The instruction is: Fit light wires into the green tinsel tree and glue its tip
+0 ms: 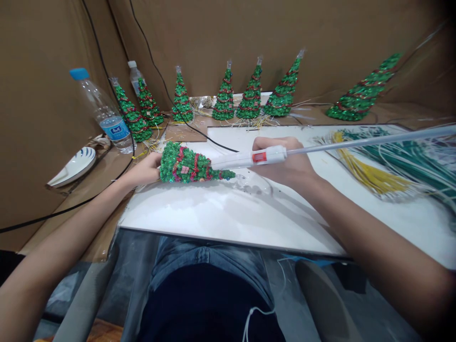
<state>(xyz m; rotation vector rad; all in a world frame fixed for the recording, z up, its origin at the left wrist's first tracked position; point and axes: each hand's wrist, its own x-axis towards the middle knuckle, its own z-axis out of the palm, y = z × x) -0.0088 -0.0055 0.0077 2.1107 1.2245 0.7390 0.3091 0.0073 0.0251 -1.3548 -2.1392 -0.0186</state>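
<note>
My left hand (147, 169) is closed round the base of a small green tinsel Christmas tree (194, 164), which lies on its side with its tip toward the right. Red garland and a pink piece decorate the tree. A white hot glue gun (269, 156) with a red switch is gripped in my right hand (288, 164); the fingers are partly hidden behind it. From its back a long translucent glue stick (359, 141) runs out to the right. The gun's nozzle end overlaps the upper part of the tree; whether they touch I cannot tell.
Several finished-looking trees (223, 95) stand along the back, one leaning at the right (363, 92). Yellow wires (377, 173) and green wires (395, 156) lie at right. A water bottle (116, 126), a white dish (76, 164) and a black cable (213, 139) are around the white board (199, 209).
</note>
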